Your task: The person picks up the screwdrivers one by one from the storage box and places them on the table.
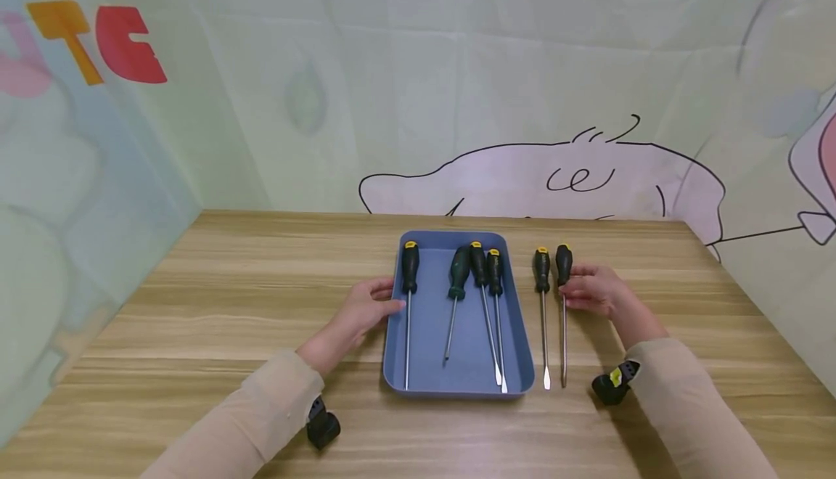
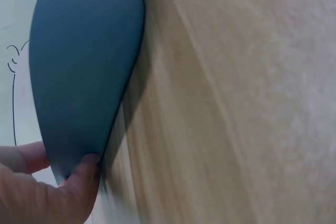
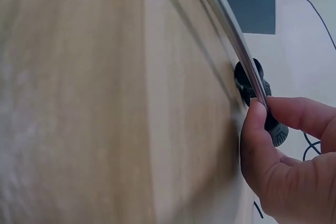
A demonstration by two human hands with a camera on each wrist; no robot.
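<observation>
My left hand point(image 1: 366, 308) grips the left side wall of a blue-grey tray point(image 1: 427, 363); in the left wrist view its fingers are on the tray's wall point(image 2: 86, 66). Inside the tray lie several screwdrivers with dark handles: one at the left point(image 1: 409, 268), the others toward the right, among them a dark green-handled one point(image 1: 460, 268). Right of the tray, my right hand point(image 1: 594, 292) pinches a long screwdriver point(image 1: 564, 265) where shaft meets handle, thumb and finger about it in the right wrist view. Another screwdriver, flat-tipped point(image 1: 542, 272), lies between it and the tray.
The wooden table point(image 1: 261, 261) extends to both sides and in front of the tray. A printed cloth backdrop point(image 1: 418, 87) stands along its back and sides. Black wrist cameras, left point(image 1: 323, 427) and right point(image 1: 612, 385), hang below the sleeves.
</observation>
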